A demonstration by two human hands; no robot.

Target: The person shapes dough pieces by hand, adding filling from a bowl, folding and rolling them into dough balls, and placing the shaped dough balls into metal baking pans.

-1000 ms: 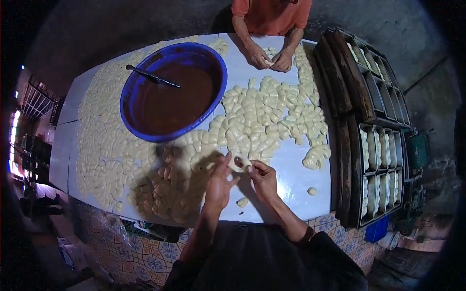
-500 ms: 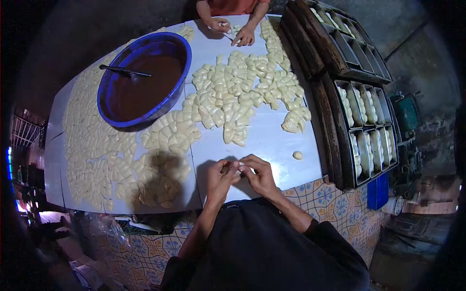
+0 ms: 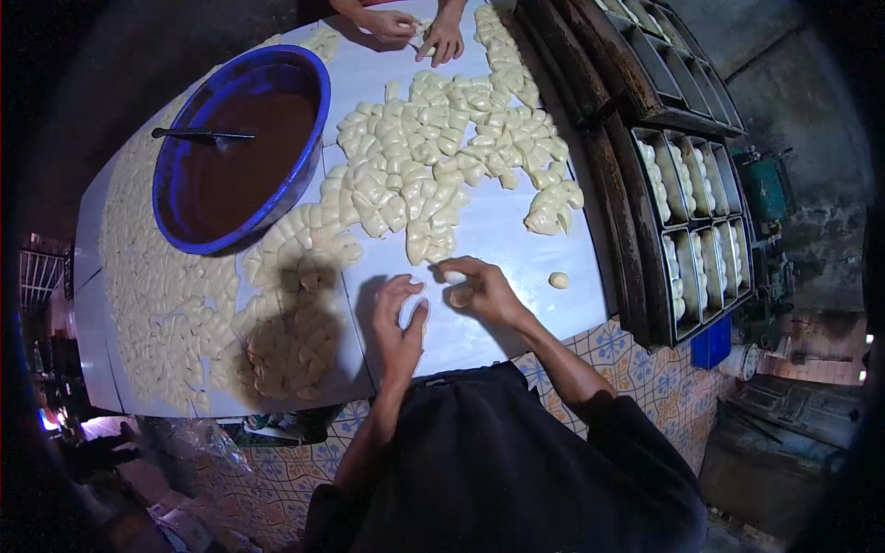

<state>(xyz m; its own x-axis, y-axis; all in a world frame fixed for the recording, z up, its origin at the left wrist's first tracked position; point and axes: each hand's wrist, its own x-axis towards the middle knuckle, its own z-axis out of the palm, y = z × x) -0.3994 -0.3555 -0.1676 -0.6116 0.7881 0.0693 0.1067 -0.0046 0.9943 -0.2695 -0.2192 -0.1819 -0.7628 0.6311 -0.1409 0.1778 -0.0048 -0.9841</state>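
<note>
My left hand [image 3: 399, 327] is raised over the near part of the white table, thumb and fingers apart, with nothing in it. Just to its right, my right hand [image 3: 490, 293] pinches a small pale dough piece [image 3: 454, 276] between thumb and fingers. Beyond my hands lies a broad patch of cut dough pieces [image 3: 396, 175], its nearest tip close to my right fingertips. One round dough ball [image 3: 559, 280] sits alone on the table, right of my right hand.
A blue tub [image 3: 323, 101] of brown filling [image 3: 244, 161] stands at the left, a dark-handled tool [image 3: 189, 135] lying across it. Metal pans [image 3: 680, 230] holding dough line the right edge. At the far side, another person's hands [image 3: 441, 39] work dough.
My hands, together at a dough piece before, have parted; the left has opened and the right keeps the piece. The view has shifted, so the table appears further up and left.
</note>
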